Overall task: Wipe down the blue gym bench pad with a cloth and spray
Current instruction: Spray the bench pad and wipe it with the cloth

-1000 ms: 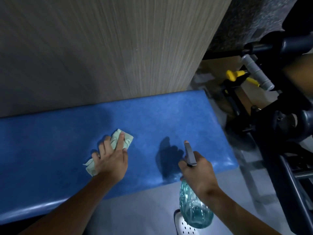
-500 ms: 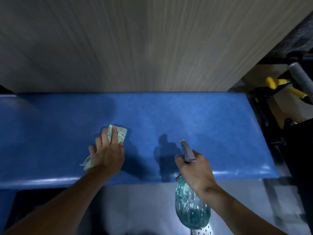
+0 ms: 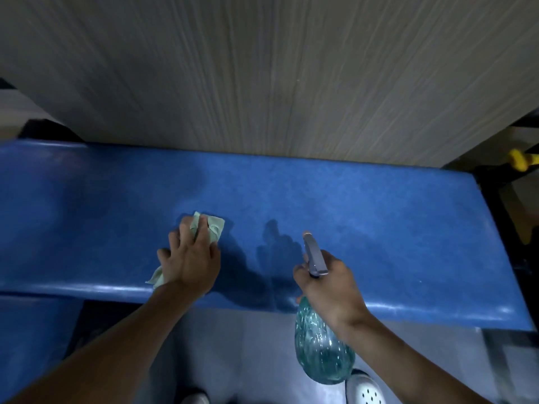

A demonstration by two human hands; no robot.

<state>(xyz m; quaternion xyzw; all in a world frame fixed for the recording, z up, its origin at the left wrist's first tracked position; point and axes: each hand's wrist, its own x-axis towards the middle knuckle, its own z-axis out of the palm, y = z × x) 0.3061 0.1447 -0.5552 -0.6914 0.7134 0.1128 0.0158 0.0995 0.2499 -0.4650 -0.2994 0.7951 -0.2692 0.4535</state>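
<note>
The blue bench pad (image 3: pixel 364 217) runs across the view in front of me. My left hand (image 3: pixel 191 260) presses a pale green cloth (image 3: pixel 214 228) flat against the pad near its middle, fingers spread over it; cloth ends stick out past the fingertips and by the wrist. To the right, my right hand (image 3: pixel 329 282) grips the neck of a clear teal spray bottle (image 3: pixel 320 348) over the pad's near edge. Its grey nozzle (image 3: pixel 313 255) points away from me across the pad.
A wood-grain wall panel (image 3: pixel 262 77) stands right behind the pad. Black machine frame parts and a yellow knob (image 3: pixel 520 163) sit past the pad's right end. Another blue pad (image 3: pixel 32 330) lies lower at the left. Grey floor and my white shoe (image 3: pixel 364 389) are below.
My view has swung left, so the pad's right end and the black machine slid toward the right edge. The left hand with the cloth and the right hand with the bottle kept their places on the pad.
</note>
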